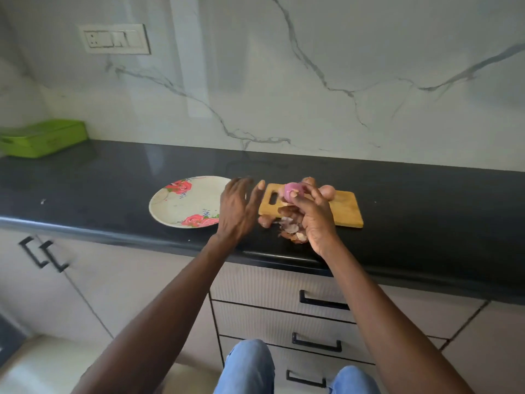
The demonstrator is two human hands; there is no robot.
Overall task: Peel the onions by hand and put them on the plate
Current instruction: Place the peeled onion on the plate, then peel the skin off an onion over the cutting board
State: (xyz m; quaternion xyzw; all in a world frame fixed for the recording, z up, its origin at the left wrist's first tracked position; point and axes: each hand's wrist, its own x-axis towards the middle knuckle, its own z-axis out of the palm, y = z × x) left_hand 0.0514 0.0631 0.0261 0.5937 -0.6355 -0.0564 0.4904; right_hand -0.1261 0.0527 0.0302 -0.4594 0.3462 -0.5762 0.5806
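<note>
Overhead, glossy round peeled onion (294, 191)

— Where did the single view sit?
— On the person's head, looking forward and down over the black counter (113, 180) toward the marble wall (312, 66).
— How near was it?
— Arm's reach; both forearms ran up from the bottom edge, knees showing below.

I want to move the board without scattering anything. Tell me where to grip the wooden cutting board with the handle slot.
Probably grip the wooden cutting board at its bare right short edge, coming in from the right. Its handle slot sits at the left end, crowded by the right hand holding the peeled purple onion, with the brown onion skins piled at the near-left corner.
</note>
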